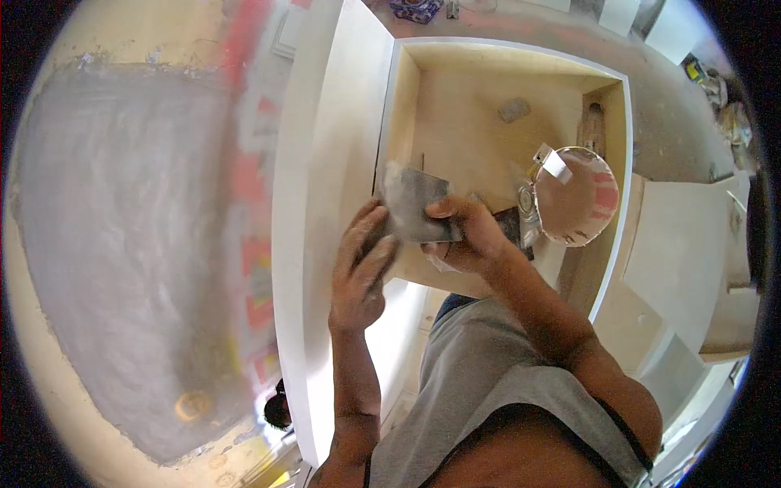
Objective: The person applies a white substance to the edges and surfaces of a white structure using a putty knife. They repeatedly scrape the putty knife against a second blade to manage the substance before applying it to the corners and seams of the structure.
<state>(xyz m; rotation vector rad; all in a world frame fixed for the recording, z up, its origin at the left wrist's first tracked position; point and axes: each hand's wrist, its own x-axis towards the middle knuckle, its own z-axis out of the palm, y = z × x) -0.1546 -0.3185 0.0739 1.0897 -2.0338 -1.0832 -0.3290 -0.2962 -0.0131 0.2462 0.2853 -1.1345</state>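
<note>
My right hand (468, 232) grips a dark grey, flat, square sheet that looks like sandpaper (423, 195), with the thumb pressed on top of it. A pale smear blurs the sheet's left part. Just left of the sheet is my left hand (358, 268), its fingers stretched out and apart, with fingertips close to the sheet's edge. Both hands are over the near left part of a shallow wooden box (464, 98) with white edges. Beyond my right hand lies a dark flat piece (512, 228), partly covered by the wrist.
A round bucket (576, 195) with a pinkish surface stands at the box's right side. Behind it is a bottle (595, 122), and a small grey block (514, 110) lies farther back. A tall white panel (325, 163) borders the left, beside a grey-patched wall (122, 244).
</note>
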